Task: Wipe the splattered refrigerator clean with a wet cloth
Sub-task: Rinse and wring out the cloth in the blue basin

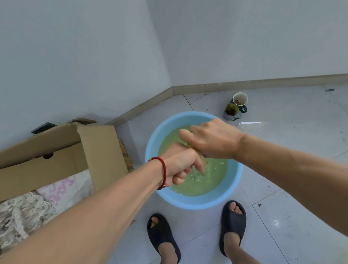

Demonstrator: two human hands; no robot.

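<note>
- Left hand (181, 165) and right hand (212, 141): both curled tight round a mostly hidden cloth (203, 155).
- Held over blue basin (200, 202) of greenish water (202, 181).

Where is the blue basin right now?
In the head view, the basin sits on the floor at centre, just ahead of the slippers, right of the cardboard box.
</note>
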